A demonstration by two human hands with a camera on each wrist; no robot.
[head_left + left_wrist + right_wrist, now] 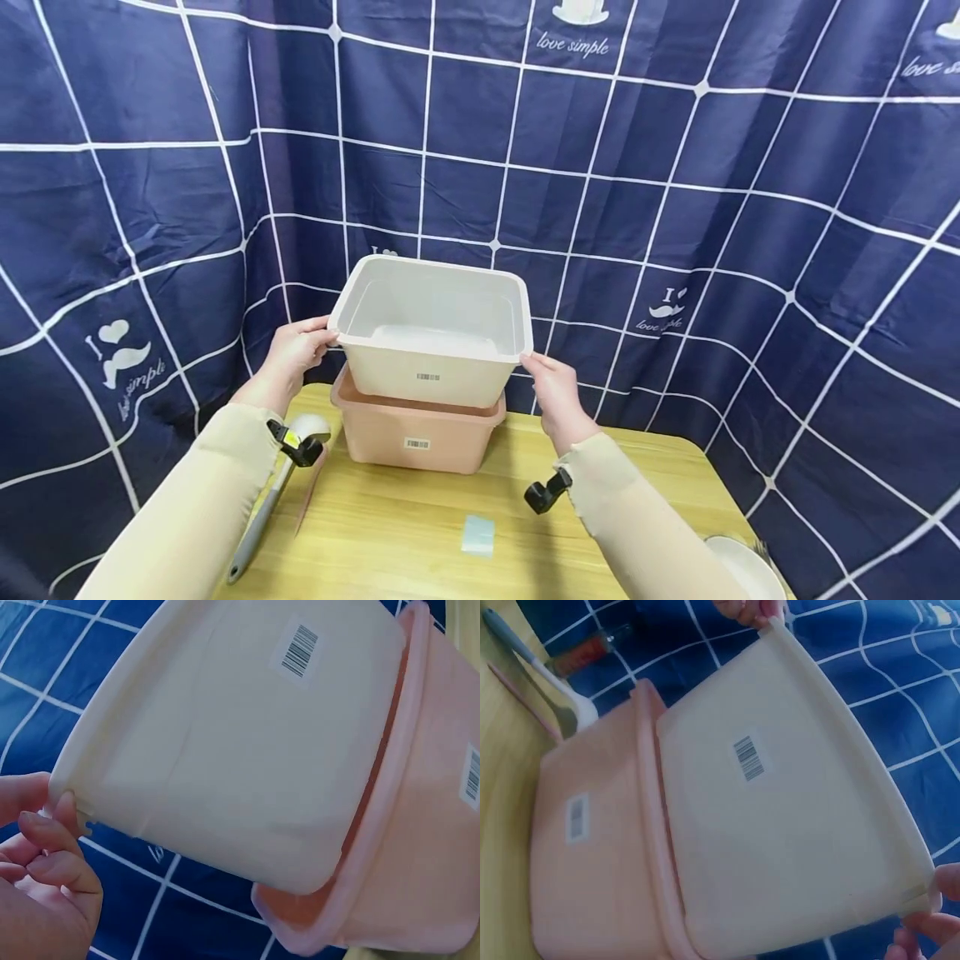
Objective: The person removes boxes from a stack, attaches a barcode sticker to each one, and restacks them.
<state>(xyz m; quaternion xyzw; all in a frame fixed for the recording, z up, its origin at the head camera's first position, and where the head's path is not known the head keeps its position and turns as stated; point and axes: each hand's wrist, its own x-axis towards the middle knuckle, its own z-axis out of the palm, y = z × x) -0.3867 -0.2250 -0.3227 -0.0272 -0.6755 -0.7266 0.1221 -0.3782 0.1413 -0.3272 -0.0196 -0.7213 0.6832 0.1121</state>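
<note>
The main risk, as I judge it, is a slip: the left hand (pixel 292 354) and the right hand (pixel 551 396) each hold the white rectangular plastic bin (pixel 433 333) only at a corner of its thin rim, fingers and thumb pinching the lip, so a small twist could let one side drop. The bin looks partly seated in the pink rectangular plastic bin (pixel 416 433) below it; if the two walls bind, the pink one might ride along and then fall onto the yellow wooden bench (pixel 420 533), or knock the grey-handled white spoon (pixel 277 492) lying at the lower left of the frame

The white bin sits at the centre of the head view, above the pink one and tilted slightly. It is empty, smooth and a little translucent, with a rolled lip, rounded corners and a small barcode sticker (pixel 428 377) on its near wall. In the left wrist view the fingertips (pixel 64 814) press its rim corner against the thumb
</note>
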